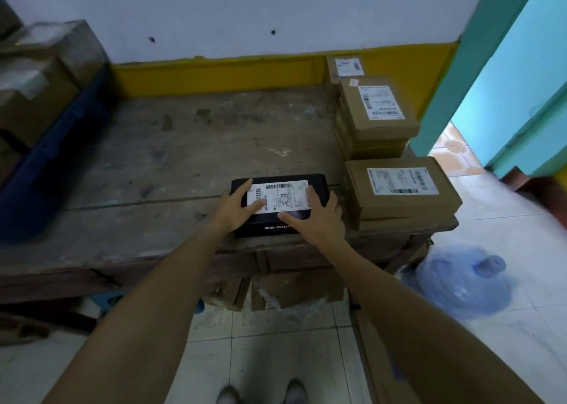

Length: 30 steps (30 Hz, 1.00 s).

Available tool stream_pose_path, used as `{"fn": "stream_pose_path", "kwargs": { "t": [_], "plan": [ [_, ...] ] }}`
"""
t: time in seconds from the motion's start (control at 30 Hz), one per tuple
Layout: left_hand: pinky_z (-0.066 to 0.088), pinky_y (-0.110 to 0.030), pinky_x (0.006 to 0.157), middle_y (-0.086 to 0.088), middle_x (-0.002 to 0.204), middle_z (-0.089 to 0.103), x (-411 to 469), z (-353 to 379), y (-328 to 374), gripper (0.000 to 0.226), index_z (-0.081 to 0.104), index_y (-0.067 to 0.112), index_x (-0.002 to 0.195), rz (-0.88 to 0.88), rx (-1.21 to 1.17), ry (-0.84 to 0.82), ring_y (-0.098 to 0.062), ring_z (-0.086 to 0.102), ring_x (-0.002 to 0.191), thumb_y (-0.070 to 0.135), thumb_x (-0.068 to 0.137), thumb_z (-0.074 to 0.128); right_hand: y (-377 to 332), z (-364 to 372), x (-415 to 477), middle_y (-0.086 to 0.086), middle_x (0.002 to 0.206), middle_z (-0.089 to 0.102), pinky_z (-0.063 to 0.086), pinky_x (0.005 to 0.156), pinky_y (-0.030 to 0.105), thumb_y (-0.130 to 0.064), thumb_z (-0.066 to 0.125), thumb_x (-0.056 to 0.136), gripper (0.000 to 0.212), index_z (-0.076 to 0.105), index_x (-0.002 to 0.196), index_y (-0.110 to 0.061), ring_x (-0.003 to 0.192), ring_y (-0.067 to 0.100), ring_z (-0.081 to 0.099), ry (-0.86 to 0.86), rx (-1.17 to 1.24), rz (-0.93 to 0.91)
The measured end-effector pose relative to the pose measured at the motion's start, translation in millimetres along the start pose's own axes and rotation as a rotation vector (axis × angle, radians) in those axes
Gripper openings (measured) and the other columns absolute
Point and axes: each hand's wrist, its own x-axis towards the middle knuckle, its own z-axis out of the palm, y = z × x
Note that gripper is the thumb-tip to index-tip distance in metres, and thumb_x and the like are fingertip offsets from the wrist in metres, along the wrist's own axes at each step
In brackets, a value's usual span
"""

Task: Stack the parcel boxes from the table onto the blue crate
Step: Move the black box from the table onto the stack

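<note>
both hands flat on the black parcel box [317, 185] near the table [171, 158] front edge: left hand [237, 208] and right hand [319, 216] fingers spread, not gripping. blue crate [52, 164] sits far left.

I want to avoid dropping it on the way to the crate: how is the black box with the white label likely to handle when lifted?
The black box looks rigid, with crisp edges, so it probably won't flex. It is flat and low, so it's unlikely to tip or roll. Its surface looks smooth, perhaps a bit slippery. The left hand and right hand lie flat on top, so gripping its sides seems safer.
</note>
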Motion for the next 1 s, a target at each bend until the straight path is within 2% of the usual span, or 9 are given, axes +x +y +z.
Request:
{"fn": "stream_pose_path", "kwargs": {
  "t": [0.2, 0.37, 0.6, 0.67, 0.77, 0.9, 1.0],
  "plan": [
    [0.040, -0.039, 0.106, -0.009, 0.148, 0.040, -7.9, -12.9, 6.2, 0.074, 0.026, 0.021, 0.149, 0.027, -0.054, 0.080, -0.027, 0.043, 0.131, 0.046, 0.087, 0.058, -17.4, 1.4, -4.4, 0.012, 0.157, -0.005, 0.025, 0.111, 0.049, -0.069, 0.054, 0.078, 0.093, 0.009, 0.150, -0.032, 0.143, 0.038, 0.005, 0.033, 0.000, -0.012],
    [0.039, -0.036, 0.103, -0.008, 0.147, 0.042, -21.1, -70.9, 5.6, 0.072, 0.025, 0.020, 0.149, 0.074, -0.006, 0.196, -0.028, 0.043, 0.131, 0.045, 0.089, 0.056, -76.2, -7.4, -8.4, 0.014, 0.157, -0.004, 0.023, 0.112, 0.049, -0.069, 0.054, 0.078, 0.094, 0.009, 0.151, -0.030, 0.143, 0.037, 0.005, 0.092, -0.012, -0.110],
    [0.036, -0.041, 0.109, -0.010, 0.147, 0.042, -68.9, -211.6, -12.0, 0.070, 0.028, 0.026, 0.147, 0.147, 0.035, 0.415, -0.029, 0.038, 0.134, 0.051, 0.087, 0.056, -211.9, -17.1, -45.9, 0.013, 0.157, -0.006, 0.019, 0.114, 0.047, -0.070, 0.053, 0.079, 0.095, 0.007, 0.151, -0.029, 0.145, 0.035, 0.001, 0.155, 0.067, -0.296],
    [0.036, -0.036, 0.108, -0.007, 0.146, 0.044, -92.8, -259.8, -19.7, 0.069, 0.033, 0.023, 0.146, 0.204, 0.049, 0.492, -0.025, 0.041, 0.133, 0.048, 0.087, 0.058, -257.4, -15.0, -63.5, 0.014, 0.157, -0.003, 0.020, 0.113, 0.047, -0.071, 0.052, 0.078, 0.095, 0.009, 0.151, -0.029, 0.144, 0.035, 0.004, 0.194, 0.087, -0.341],
    [0.037, -0.027, 0.099, -0.007, 0.141, 0.049, -131.3, -330.9, -37.7, 0.061, 0.043, 0.017, 0.140, 0.257, 0.107, 0.620, -0.022, 0.048, 0.127, 0.041, 0.088, 0.061, -325.9, -0.7, -92.4, 0.016, 0.155, 0.004, 0.023, 0.112, 0.047, -0.073, 0.052, 0.077, 0.094, 0.012, 0.150, -0.030, 0.142, 0.036, 0.011, 0.228, 0.135, -0.400],
    [0.047, -0.036, 0.097, -0.009, 0.132, 0.056, -169.3, -398.9, -87.5, 0.055, 0.049, 0.018, 0.134, 0.255, 0.090, 0.694, -0.024, 0.055, 0.116, 0.041, 0.086, 0.062, -400.4, 28.6, -129.9, 0.018, 0.153, 0.009, 0.026, 0.109, 0.045, -0.071, 0.053, 0.078, 0.092, 0.013, 0.150, -0.029, 0.139, 0.037, 0.017, 0.231, 0.160, -0.485],
    [0.045, -0.037, 0.100, -0.010, 0.132, 0.053, -193.7, -433.6, -132.4, 0.058, 0.052, 0.024, 0.131, 0.233, 0.049, 0.751, -0.024, 0.053, 0.118, 0.052, 0.081, 0.063, -445.6, 55.3, -149.6, 0.019, 0.151, 0.013, 0.029, 0.107, 0.043, -0.070, 0.053, 0.078, 0.093, 0.014, 0.150, -0.027, 0.136, 0.038, 0.021, 0.216, 0.123, -0.536]
  ]
}}
